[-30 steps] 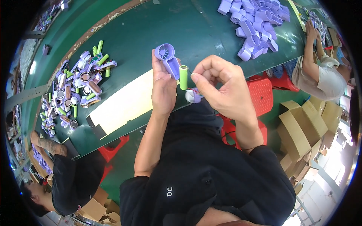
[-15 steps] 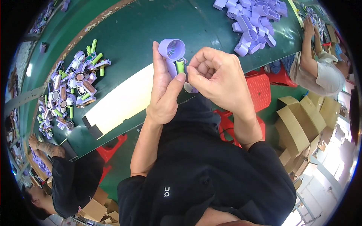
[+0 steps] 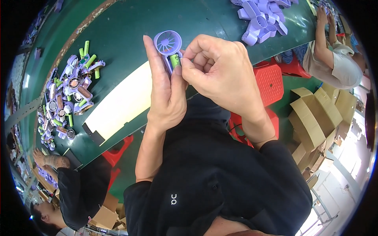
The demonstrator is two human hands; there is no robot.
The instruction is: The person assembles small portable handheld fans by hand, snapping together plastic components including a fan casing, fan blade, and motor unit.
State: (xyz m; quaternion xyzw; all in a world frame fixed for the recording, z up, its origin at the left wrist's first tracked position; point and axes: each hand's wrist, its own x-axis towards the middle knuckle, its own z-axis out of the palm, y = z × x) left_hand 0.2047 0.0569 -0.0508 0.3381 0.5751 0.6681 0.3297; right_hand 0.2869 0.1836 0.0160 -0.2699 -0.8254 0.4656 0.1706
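A purple handheld fan housing [image 3: 168,44] is in my left hand [image 3: 167,96], its round end up and its spoked grille facing me. My left thumb presses on the handle part while the fingers lie along its left side. Inside the handle sits a green battery cell [image 3: 175,60], its lower end hidden by the thumb. Closed in a pinch, my right hand [image 3: 222,70] touches the right edge of the housing beside the battery. Whatever lies between its fingertips is too small and covered to make out.
Left on the green table [image 3: 130,35] lies a heap of fan parts with batteries [image 3: 71,92]. Purple empty housings [image 3: 262,21] are piled at the far right. A pale yellow sheet [image 3: 122,100] lies near the front edge. Red stools [image 3: 268,84], cardboard boxes [image 3: 315,114] and co-workers are around.
Both hands have moved left and slightly farther away with the housing. Its round end has tilted, so the grille shows more fully. The white piece at its lower end is now hidden.
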